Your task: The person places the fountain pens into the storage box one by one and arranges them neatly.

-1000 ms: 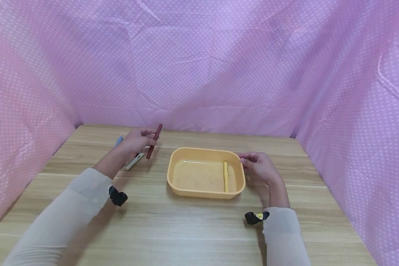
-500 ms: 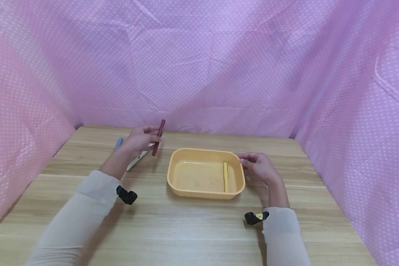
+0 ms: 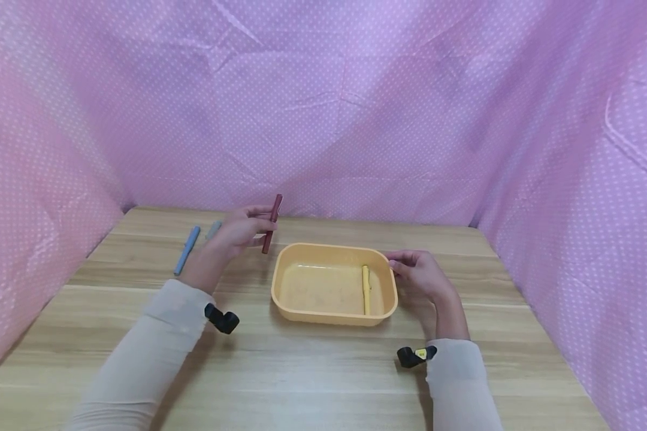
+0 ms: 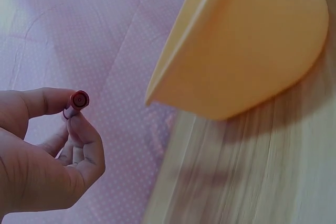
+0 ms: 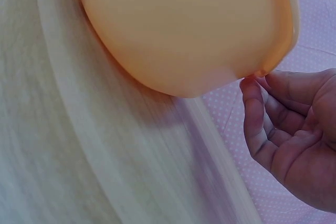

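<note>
My left hand pinches a dark red pen between thumb and fingers, held tilted above the table, left of the yellow plastic tray. In the left wrist view the pen's round end faces the camera, apart from the tray's wall. A yellow pen lies inside the tray, towards its right end. At the tray's right far corner, my right hand pinches the rim, its fingertips at the edge in the right wrist view.
A blue pen lies on the wooden table left of my left hand. Behind that wrist, a pale pen is partly hidden. Pink dotted cloth hangs round the table's back and sides.
My left hand has moved right with the red pen, closer to the tray, uncovering the blue pen. My right hand and the tray have stayed in place.
</note>
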A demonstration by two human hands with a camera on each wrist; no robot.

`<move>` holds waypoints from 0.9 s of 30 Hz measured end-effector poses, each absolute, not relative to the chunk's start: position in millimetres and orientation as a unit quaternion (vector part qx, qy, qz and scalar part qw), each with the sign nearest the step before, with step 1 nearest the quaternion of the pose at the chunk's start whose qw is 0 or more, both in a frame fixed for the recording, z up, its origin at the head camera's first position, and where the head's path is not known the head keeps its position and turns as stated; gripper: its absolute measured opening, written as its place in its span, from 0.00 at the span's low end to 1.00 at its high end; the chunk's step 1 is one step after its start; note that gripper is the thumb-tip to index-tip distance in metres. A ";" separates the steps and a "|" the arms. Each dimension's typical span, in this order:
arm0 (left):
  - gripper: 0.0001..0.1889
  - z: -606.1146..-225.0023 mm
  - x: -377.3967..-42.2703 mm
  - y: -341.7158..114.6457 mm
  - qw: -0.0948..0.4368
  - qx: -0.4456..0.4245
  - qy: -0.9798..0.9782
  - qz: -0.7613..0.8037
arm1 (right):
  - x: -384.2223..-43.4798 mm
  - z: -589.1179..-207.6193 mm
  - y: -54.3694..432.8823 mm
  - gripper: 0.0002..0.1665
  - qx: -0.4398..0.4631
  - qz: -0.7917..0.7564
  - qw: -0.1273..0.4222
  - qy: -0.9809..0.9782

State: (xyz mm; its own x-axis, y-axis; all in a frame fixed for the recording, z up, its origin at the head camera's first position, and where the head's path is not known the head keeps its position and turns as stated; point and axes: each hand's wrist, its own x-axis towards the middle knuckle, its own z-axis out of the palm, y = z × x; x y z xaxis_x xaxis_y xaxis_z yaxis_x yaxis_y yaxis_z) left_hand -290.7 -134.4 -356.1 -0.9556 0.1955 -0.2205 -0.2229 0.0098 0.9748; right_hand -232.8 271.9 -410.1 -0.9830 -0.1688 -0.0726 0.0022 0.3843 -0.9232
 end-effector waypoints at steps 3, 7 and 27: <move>0.33 -353.7 -288.8 -128.0 0.151 -0.006 0.689 0.709 | -233.1 -409.0 271.8 0.18 -0.048 -0.547 0.077 0.832; 0.32 -352.0 -285.9 -117.4 0.154 0.001 0.674 0.723 | -232.5 -407.8 271.9 0.18 -0.051 -0.534 0.076 0.840; 0.28 -358.7 -275.8 -64.6 0.164 -0.005 0.600 0.783 | -229.4 -409.8 274.8 0.19 -0.061 -0.533 0.071 0.841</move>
